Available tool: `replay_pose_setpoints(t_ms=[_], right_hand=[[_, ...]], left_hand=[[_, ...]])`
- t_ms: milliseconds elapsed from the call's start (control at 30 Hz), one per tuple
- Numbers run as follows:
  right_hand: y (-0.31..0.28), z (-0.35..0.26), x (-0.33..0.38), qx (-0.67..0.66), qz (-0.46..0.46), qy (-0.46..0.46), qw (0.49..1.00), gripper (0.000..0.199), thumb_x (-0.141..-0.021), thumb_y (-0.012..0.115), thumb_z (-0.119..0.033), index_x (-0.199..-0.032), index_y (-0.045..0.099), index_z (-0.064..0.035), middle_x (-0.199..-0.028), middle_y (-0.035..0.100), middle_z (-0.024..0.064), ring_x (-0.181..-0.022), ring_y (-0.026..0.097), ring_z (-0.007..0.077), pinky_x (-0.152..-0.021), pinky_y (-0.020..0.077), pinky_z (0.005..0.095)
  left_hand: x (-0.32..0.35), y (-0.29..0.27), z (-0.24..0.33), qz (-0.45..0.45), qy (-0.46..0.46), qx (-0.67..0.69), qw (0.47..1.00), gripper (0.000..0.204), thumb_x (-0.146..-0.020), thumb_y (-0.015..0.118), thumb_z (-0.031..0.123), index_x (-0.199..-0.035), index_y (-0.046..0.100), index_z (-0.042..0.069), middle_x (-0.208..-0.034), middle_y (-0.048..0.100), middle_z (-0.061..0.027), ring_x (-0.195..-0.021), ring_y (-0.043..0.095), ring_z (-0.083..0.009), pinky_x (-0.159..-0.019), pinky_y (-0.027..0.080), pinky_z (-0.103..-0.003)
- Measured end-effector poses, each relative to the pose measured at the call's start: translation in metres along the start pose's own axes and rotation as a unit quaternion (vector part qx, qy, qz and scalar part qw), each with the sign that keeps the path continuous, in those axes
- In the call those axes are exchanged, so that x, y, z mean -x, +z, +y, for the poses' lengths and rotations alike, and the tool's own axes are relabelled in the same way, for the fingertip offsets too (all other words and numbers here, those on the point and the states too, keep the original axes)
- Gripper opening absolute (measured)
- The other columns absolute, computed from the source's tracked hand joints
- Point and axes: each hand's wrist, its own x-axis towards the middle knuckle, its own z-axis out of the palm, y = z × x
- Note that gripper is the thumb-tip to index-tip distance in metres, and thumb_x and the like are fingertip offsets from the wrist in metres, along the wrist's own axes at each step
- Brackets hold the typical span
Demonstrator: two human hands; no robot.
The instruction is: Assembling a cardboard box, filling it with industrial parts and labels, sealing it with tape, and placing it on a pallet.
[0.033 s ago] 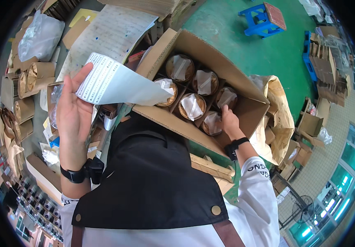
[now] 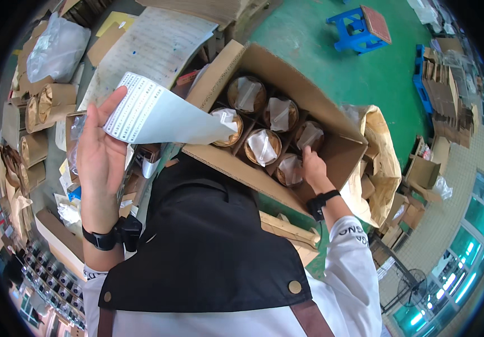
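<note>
A strip of printed white labels (image 2: pixel 163 115) hangs from my left hand (image 2: pixel 101 163), pinched between thumb and fingers. Its free end curls down over the near left edge of an open cardboard box (image 2: pixel 304 87). Cardboard dividers split the box, and several round brown-wrapped containers (image 2: pixel 246 94) stand inside, with whitish translucent strips across their tops. At the box's right end my right hand (image 2: pixel 316 168) reaches in with curled fingers. Its fingertips meet the edge of the far right container (image 2: pixel 309 135), beside the near right one (image 2: pixel 291 170); whatever they grip is hidden.
Left of the box are a stained paper-covered surface (image 2: pixel 141 50), a clear plastic bag (image 2: pixel 59 48) and brown paper-wrapped bundles (image 2: pixel 56 104). A brown paper sack (image 2: pixel 388 174) stands against the box's right side. Farther off are a blue stool (image 2: pixel 346 28), stacked flat cardboard (image 2: pixel 452 92) and a fan (image 2: pixel 411 286).
</note>
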Motion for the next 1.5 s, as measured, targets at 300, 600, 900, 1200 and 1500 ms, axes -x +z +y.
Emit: replay_pose_setpoints(t_ms=[300,600,900,1200,1500], right_hand=[[0.009,0.008,0.0,0.161,-0.277,-0.037,0.947,0.025,-0.084,0.06,-0.021,-0.102,0.069,-0.0065,-0.107,0.068,0.0122,-0.101,0.065,0.0288,-0.082,0.0535,0.0366],[-0.126,-0.061,-0.003,-0.481,0.07,-0.076,0.87,0.016,-0.086,0.066,-0.008,-0.098,0.06,0.001,-0.08,0.064,0.0051,-0.074,0.062,0.0108,-0.066,0.05,0.0239],[-0.341,-0.252,-0.066,-0.215,0.4,-0.365,0.813,0.05,-0.075,0.074,-0.013,-0.118,0.053,-0.0011,-0.125,0.051,0.0199,-0.117,0.049,0.0334,-0.097,0.0403,0.041],[-0.378,-0.275,-0.163,0.033,0.369,-0.225,0.901,0.069,-0.077,0.072,-0.031,-0.13,0.044,0.0027,-0.135,0.047,0.0216,-0.127,0.043,0.0358,-0.103,0.0364,0.0425],[-0.376,-0.239,-0.111,0.054,0.494,-0.234,0.835,0.048,-0.083,0.055,-0.003,-0.13,0.049,-0.0002,-0.132,0.051,0.0188,-0.124,0.046,0.0372,-0.102,0.0363,0.0439]], left_hand=[[-0.129,-0.02,0.148,0.037,0.182,-0.13,0.974,0.04,-0.099,0.044,0.029,-0.131,0.05,0.006,-0.116,0.061,-0.0172,-0.108,0.057,-0.0248,-0.092,0.043,-0.041],[-0.18,-0.055,0.197,0.207,0.221,-0.842,0.445,0.045,-0.091,0.054,0.027,-0.134,0.049,0.017,-0.1,0.063,-0.0221,-0.094,0.062,-0.0299,-0.083,0.047,-0.042],[-0.211,-0.192,0.033,-0.108,0.092,-0.621,0.771,0.053,-0.083,0.062,0.032,-0.132,0.053,0.015,-0.115,0.062,-0.022,-0.107,0.059,-0.0351,-0.093,0.045,-0.039],[-0.116,-0.141,0.112,-0.068,0.063,-0.693,0.715,0.043,-0.088,0.061,0.036,-0.115,0.063,0.004,-0.099,0.068,-0.0188,-0.09,0.066,-0.0305,-0.079,0.051,-0.038],[-0.1,-0.164,0.136,-0.027,0.109,-0.607,0.786,0.028,-0.087,0.061,0.03,-0.098,0.067,0.005,-0.084,0.067,-0.014,-0.079,0.065,-0.025,-0.072,0.05,-0.036]])
